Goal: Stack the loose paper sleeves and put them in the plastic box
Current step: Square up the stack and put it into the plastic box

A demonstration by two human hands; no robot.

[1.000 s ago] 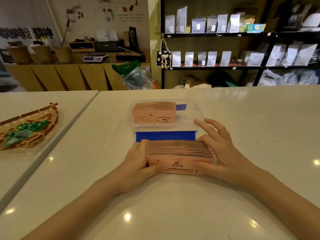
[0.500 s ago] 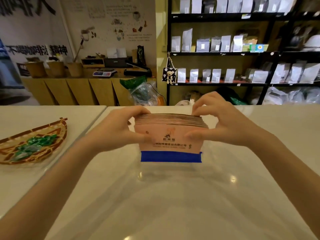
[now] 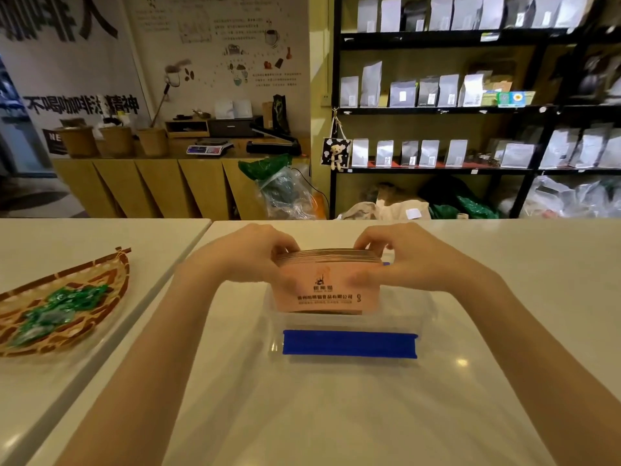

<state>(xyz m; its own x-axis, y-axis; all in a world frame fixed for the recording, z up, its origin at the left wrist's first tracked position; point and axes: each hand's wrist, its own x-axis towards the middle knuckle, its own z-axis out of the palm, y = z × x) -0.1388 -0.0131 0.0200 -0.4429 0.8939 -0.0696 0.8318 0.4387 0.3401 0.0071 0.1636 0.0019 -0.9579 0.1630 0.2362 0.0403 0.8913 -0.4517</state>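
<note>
A thick stack of pink paper sleeves with dark print stands on edge, its lower part inside the clear plastic box. The box has a blue clip on its near side. My left hand grips the stack's left end and my right hand grips its right end, fingers curled over the top edge. The earlier stack at the back of the box is hidden behind this one.
A woven basket with green wrapped sweets lies on the neighbouring table at the left. The white table stretches toward me. Behind it are a wooden counter with a scale and black shelves of pouches.
Both hands lifted the sleeve stack off the table in front of the box, carried it over the blue clip, and lowered it partly into the box. My head tilted up.
</note>
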